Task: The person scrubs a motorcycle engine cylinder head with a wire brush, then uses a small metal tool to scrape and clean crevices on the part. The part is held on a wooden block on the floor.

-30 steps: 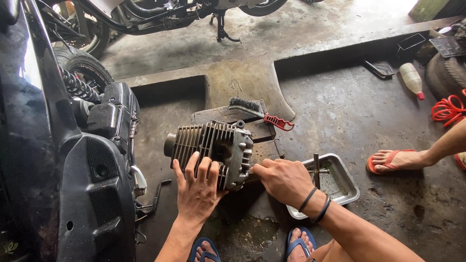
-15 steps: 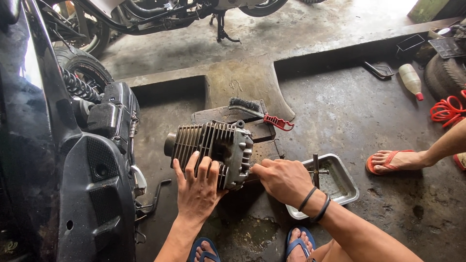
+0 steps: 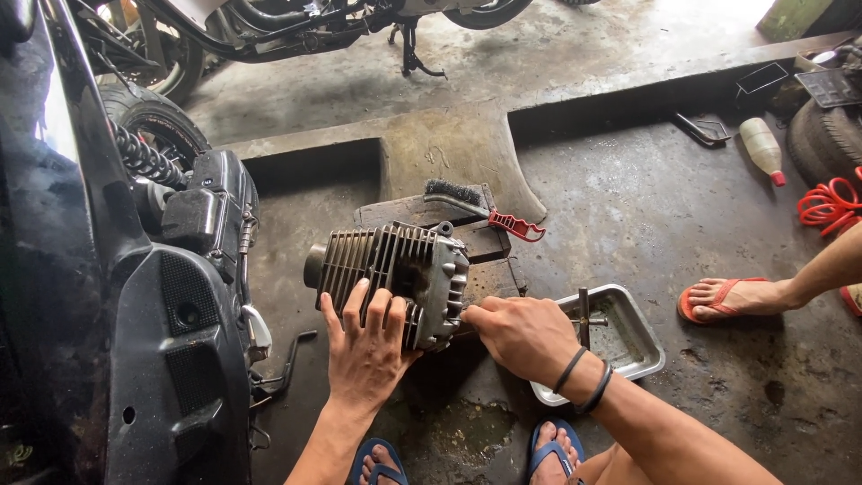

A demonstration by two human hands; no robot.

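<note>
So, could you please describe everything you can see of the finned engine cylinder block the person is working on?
The finned engine cylinder block is grey cast metal, grimy, with rows of cooling fins and a round sleeve end facing left. It lies on its side on dark wooden blocks on the wet concrete floor. The left hand lies flat on its near fins; the right hand is closed at its bolted right end, its grip hidden.

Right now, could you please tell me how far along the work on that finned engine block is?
Done: the finned engine block is off the bike and rests on wooden blocks. In hand: the left hand steadies its fins while the right hand works at its cover end; any tool is hidden. Left: the wire brush and metal tray lie untouched.
</note>
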